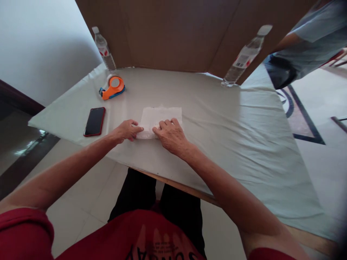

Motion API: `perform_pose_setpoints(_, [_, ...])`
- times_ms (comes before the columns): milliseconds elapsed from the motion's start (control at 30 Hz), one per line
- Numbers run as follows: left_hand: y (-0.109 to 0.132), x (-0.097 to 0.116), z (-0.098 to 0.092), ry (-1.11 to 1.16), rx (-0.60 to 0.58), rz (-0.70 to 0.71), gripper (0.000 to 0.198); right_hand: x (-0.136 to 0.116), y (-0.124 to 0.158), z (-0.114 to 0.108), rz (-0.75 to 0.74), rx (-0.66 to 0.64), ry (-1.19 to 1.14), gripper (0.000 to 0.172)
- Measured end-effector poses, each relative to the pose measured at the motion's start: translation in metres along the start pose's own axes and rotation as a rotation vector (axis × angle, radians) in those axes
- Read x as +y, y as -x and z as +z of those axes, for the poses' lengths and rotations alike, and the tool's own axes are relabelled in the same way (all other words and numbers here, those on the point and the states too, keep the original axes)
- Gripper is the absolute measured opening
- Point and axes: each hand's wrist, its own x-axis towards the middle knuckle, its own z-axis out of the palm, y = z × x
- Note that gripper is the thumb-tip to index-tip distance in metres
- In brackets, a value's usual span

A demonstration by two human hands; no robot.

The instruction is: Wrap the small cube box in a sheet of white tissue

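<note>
Head view: cloth-covered table (214,119) across the middle, with brown cardboard panel (173,32) upright along the far side and, just in front of it, left bottle (104,51) and right bottle (244,61), both clear. On the table, close to its front edge and partly under both hands, white sheet (162,112), flat at the back, bunched or folded along the near side. Probably light, soft and limp, quick to crease, perhaps easy to tear. Best held by the thicker near fold, toward both ends, with gentle, even pressure. Right hand (171,136) curled over the right part, fingers down on it; left hand (127,130) at the near left corner, thumb touching. Grip closed or merely pressing: impossible to tell for either. Off left, orange tape dispenser (110,92), then dark phone (94,121).
</note>
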Motion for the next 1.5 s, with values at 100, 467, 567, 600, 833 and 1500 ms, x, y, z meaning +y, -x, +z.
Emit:
perform_pose_setpoints(100, [-0.001, 0.004, -0.003, -0.018, -0.083, -0.067, 0.035, 0.003, -0.003, -0.004, -0.02, -0.02, -0.007, 0.028])
perform_pose_setpoints(467, [-0.016, 0.012, 0.008, -0.067, -0.155, -0.027, 0.043, 0.013, -0.008, -0.002, -0.084, -0.038, -0.027, 0.029])
perform_pose_setpoints(567, [-0.015, 0.014, 0.011, -0.053, -0.12, -0.04, 0.036, 0.014, -0.01, -0.004, -0.091, -0.061, -0.036, 0.029])
perform_pose_setpoints(600, [-0.013, 0.015, 0.012, -0.037, -0.116, -0.051, 0.034, 0.015, -0.011, -0.005, -0.093, -0.073, -0.041, 0.029])
perform_pose_setpoints(833, [-0.015, 0.017, 0.026, 0.033, -0.102, -0.022, 0.015, 0.022, -0.02, -0.012, -0.099, -0.177, -0.073, 0.028])
perform_pose_setpoints(1500, [0.003, 0.049, 0.045, 0.279, -0.195, 0.062, 0.003, 0.02, -0.011, -0.008, 0.06, -0.159, -0.236, 0.064])
